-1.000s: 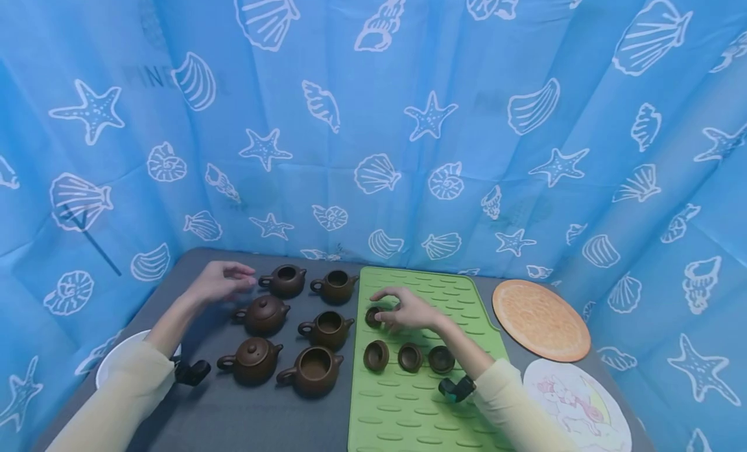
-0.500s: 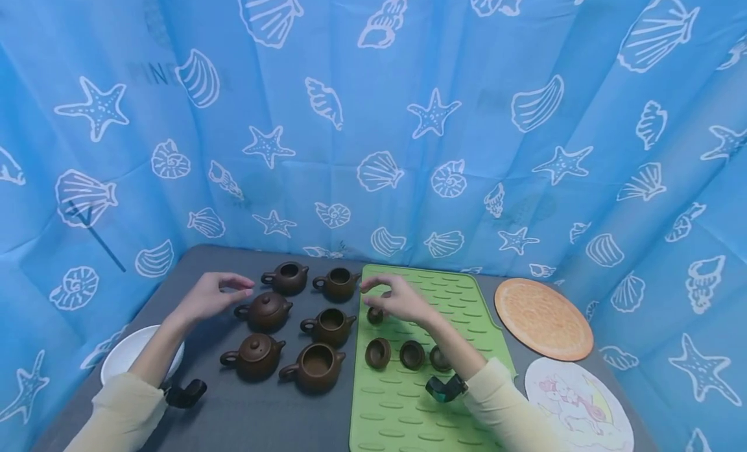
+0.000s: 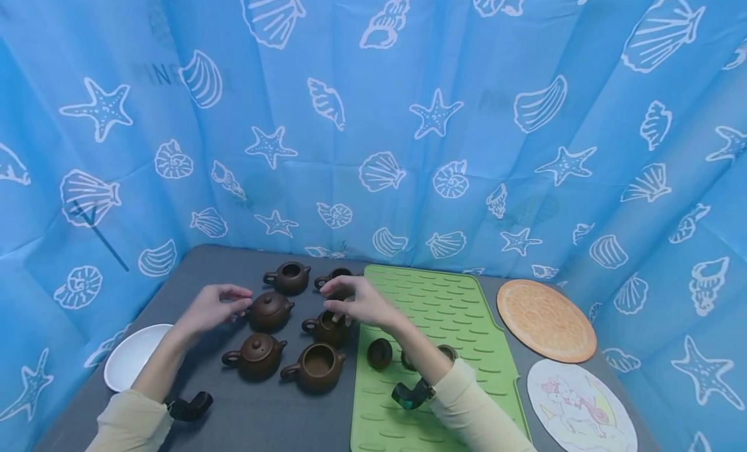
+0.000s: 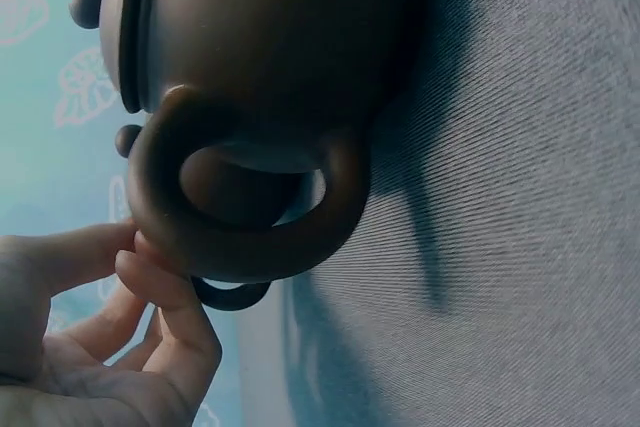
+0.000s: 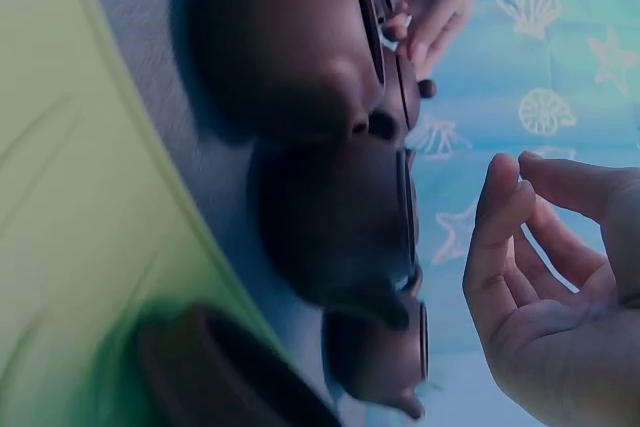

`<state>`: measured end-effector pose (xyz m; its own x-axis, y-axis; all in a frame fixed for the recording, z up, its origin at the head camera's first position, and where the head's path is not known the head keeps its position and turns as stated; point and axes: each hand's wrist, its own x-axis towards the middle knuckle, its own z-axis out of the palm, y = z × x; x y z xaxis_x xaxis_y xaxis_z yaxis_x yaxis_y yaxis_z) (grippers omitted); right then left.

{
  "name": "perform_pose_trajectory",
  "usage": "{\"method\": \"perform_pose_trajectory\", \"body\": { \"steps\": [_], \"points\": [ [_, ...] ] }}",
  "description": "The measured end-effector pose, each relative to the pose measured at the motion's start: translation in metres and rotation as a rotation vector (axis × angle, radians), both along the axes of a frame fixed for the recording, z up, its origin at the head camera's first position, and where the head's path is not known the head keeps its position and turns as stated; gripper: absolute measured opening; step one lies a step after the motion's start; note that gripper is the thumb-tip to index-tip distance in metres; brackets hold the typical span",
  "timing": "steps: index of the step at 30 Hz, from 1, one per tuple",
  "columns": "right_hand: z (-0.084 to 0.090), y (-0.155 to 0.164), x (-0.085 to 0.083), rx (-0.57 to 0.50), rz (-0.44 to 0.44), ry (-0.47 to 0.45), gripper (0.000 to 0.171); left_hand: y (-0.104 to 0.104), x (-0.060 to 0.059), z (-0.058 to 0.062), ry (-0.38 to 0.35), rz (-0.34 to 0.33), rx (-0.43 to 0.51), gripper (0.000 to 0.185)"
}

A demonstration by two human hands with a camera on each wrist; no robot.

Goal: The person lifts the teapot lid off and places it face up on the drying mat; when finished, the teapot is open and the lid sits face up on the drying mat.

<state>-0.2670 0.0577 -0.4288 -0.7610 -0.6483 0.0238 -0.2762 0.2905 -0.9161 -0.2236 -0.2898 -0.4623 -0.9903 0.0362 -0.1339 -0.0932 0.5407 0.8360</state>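
Observation:
In the head view my left hand (image 3: 210, 312) hovers with loosely bent fingers beside a brown lidded teapot (image 3: 270, 312). The left wrist view shows its fingertips above that teapot's handle (image 4: 232, 295), beyond a nearer lidded teapot (image 4: 285, 32). My right hand (image 3: 357, 299) is over the open teapots at the right of the group, thumb and forefinger bent toward each other with no object seen between them. Below it stands a lidless teapot (image 3: 327, 335). Small brown lids (image 3: 379, 355) lie on the green mat (image 3: 432, 296), partly covered by my right forearm.
More lidless teapots stand at the back (image 3: 290, 280) and front (image 3: 318, 369) of the group. A white bowl (image 3: 125, 368) is at the left. Right of the mat lie an orange round mat (image 3: 547, 319) and a round white board with a drawing (image 3: 583, 406). A blue curtain (image 3: 373, 128) hangs behind.
My right hand has moved left, from above the far lid on the mat to over the lidless teapots. My left hand has come down slightly beside the back lidded teapot.

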Motion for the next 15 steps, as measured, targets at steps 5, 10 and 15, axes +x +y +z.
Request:
{"method": "perform_pose_trajectory", "body": {
  "steps": [5, 10, 15],
  "points": [
    [0.000, -0.018, 0.001, -0.022, 0.012, -0.044, 0.030, -0.002, 0.000, -0.008, -0.024, 0.023, 0.023, 0.035],
    [0.000, -0.038, -0.001, -0.046, 0.030, -0.050, 0.028, -0.004, 0.002, -0.014, -0.032, 0.055, 0.023, 0.033],
    [0.001, -0.059, -0.006, -0.048, 0.025, -0.059, 0.026, -0.004, 0.003, -0.017, -0.048, 0.079, 0.023, 0.035]
  ]
}}
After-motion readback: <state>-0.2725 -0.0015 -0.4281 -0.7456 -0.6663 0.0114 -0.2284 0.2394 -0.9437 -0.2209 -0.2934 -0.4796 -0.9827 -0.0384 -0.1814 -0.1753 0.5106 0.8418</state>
